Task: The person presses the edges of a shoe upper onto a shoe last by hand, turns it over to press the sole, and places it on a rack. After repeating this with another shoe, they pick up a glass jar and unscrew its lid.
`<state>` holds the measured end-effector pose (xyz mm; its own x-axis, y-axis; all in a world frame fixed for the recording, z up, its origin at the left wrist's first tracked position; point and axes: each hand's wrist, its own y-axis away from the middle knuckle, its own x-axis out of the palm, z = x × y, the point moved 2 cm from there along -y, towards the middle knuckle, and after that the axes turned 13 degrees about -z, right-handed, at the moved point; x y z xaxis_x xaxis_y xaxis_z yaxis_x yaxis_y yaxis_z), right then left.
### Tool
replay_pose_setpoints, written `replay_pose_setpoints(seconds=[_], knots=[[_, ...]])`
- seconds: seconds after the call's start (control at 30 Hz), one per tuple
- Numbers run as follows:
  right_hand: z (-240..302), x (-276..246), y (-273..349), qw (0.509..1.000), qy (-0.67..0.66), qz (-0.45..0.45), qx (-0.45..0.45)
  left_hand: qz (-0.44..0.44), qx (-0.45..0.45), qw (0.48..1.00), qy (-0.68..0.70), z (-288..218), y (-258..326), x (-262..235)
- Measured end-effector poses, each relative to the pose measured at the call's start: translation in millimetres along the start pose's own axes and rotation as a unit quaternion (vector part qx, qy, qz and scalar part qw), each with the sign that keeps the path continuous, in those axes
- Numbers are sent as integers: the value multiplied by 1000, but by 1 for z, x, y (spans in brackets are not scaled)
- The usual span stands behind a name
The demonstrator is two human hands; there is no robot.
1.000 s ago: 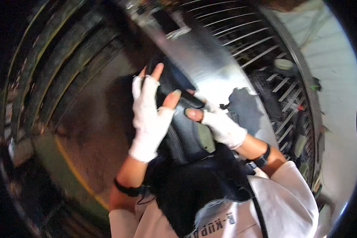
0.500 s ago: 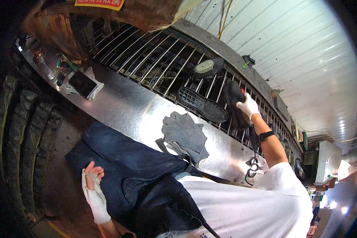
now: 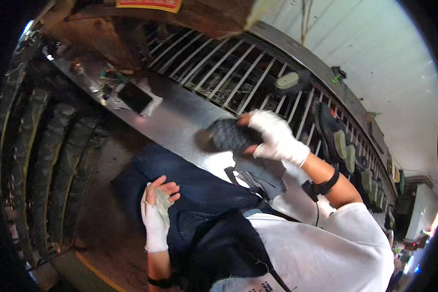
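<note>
My right hand (image 3: pixel 276 137), in a white fingerless glove, grips a dark grey shoe (image 3: pixel 227 136) and holds it just above the metal counter (image 3: pixel 177 121). My left hand (image 3: pixel 156 212), also gloved in white, rests on my lap over dark blue trousers (image 3: pixel 199 192) with its fingers loosely curled and nothing in it. A dark apron (image 3: pixel 224 253) hangs over my white shirt.
A phone (image 3: pixel 135 97) lies on the counter to the left, beside small clutter. Behind the counter runs a slatted rack (image 3: pixel 238 78) with dark shoes (image 3: pixel 331 131) standing on it to the right. A grey cloth (image 3: pixel 258 173) lies at the counter's near edge.
My right hand has come back from the rack on the right, carrying a dark shoe down to the counter. My left hand stays on my lap.
</note>
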<state>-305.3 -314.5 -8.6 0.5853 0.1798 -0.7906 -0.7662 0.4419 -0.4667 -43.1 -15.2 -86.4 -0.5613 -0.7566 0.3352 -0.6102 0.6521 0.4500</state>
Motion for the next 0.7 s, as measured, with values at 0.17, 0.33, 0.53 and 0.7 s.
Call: replay_pose_setpoints(seconds=[0.17, 0.33, 0.53, 0.7], knots=[[7, 17, 8, 973, -198, 94, 66, -26, -77, 996, -25, 13, -11, 31], [-209, 2, 32, 720, -197, -170, 643, -202, -24, 976, 74, 9, -9, 6], [-339, 2, 15, 519, -209, -238, 794, -170, -50, 984, -25, 32, -13, -4], [-261, -3, 23, 640, -303, -227, 669, -228, 90, 926, -286, 1, -2, -15]])
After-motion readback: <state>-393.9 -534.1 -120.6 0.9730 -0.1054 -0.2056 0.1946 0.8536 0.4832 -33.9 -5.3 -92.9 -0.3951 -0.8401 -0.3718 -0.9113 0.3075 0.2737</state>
